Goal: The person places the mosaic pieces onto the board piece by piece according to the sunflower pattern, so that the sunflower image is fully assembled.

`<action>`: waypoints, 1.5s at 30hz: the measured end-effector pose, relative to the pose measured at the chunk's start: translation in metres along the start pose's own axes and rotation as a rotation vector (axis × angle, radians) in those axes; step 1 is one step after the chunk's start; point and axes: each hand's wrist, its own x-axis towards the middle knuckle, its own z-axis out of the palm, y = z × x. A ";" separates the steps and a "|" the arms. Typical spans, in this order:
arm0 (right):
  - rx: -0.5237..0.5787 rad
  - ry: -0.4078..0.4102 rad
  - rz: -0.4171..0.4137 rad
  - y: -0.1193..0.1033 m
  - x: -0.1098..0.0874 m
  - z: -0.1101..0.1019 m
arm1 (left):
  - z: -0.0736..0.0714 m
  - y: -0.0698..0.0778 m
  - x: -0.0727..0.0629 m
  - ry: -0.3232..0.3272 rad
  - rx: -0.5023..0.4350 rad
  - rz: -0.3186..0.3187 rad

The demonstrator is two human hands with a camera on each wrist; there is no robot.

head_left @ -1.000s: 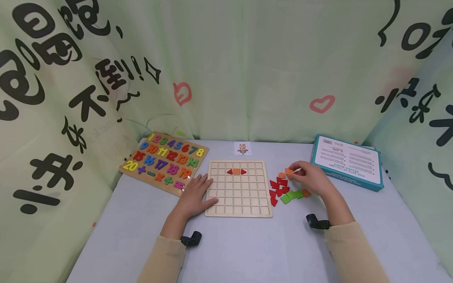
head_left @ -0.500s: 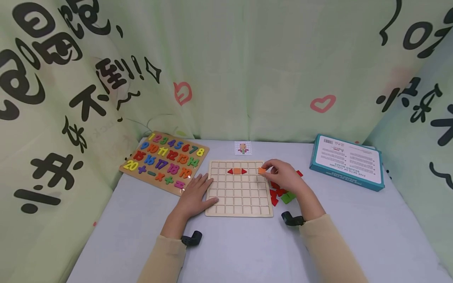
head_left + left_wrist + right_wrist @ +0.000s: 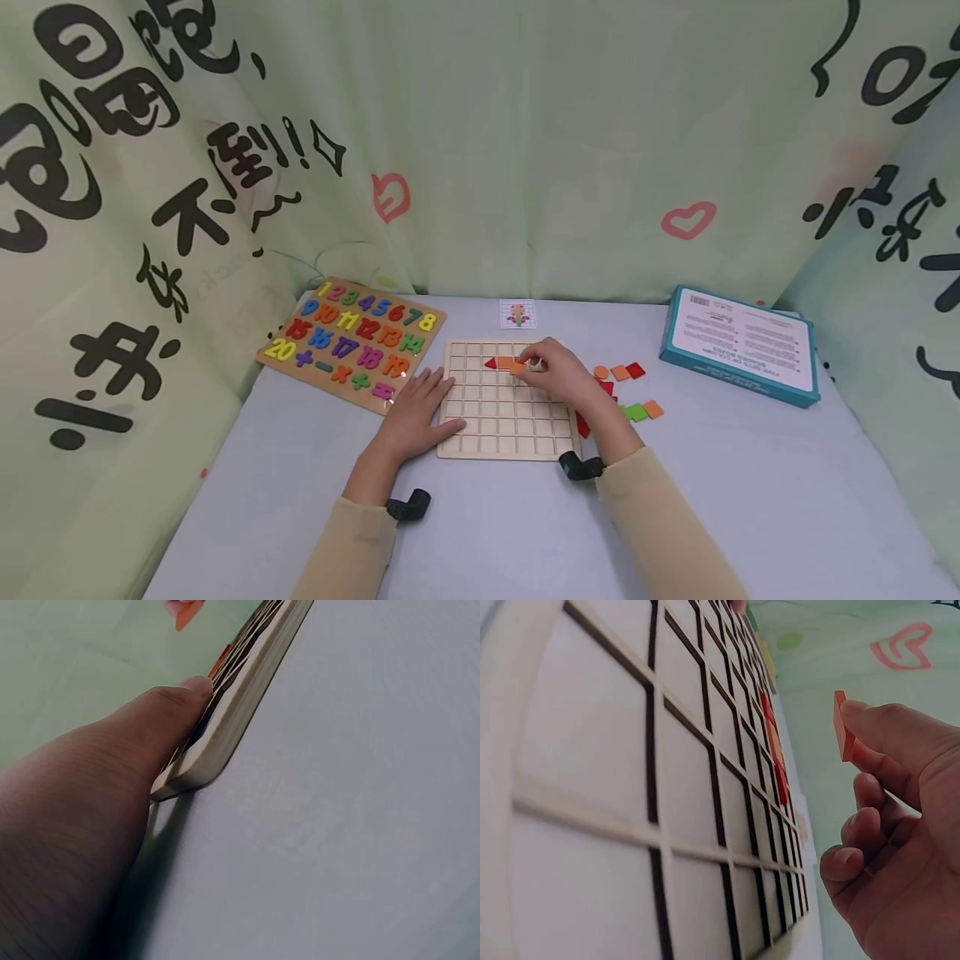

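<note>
A pale wooden grid board (image 3: 510, 425) lies flat in the head view. My left hand (image 3: 416, 417) rests at its left edge with fingers extended, and in the left wrist view the thumb (image 3: 154, 724) touches the board's rim. Between thumb and index finger, my right hand (image 3: 558, 373) pinches an orange square tile (image 3: 842, 727), raised over the upper part of the board. In an upper row sit a red triangle (image 3: 491, 363) and an orange square (image 3: 505, 362). A second red triangle (image 3: 782, 784) shows in the right wrist view; from the head the hand and tile cover it.
Loose tiles lie right of the board, including an orange circle (image 3: 602, 372), a red piece (image 3: 636, 370) and a green square (image 3: 636, 412). A number puzzle (image 3: 352, 394) stands left, a teal box (image 3: 738, 346) right, a small picture card (image 3: 517, 314) behind.
My right hand has carried the orange square leftward from the loose tiles to above the board's upper row. My left hand stays at the board's edge.
</note>
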 end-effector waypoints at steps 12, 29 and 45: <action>0.039 -0.030 0.016 -0.013 0.012 0.029 | 0.001 -0.001 0.001 -0.001 -0.002 -0.005; -0.082 -0.007 0.031 -0.019 0.018 0.046 | 0.002 -0.003 0.001 0.005 -0.009 0.016; -0.085 0.026 0.080 -0.020 0.016 0.049 | 0.002 -0.001 0.001 -0.007 -0.005 0.005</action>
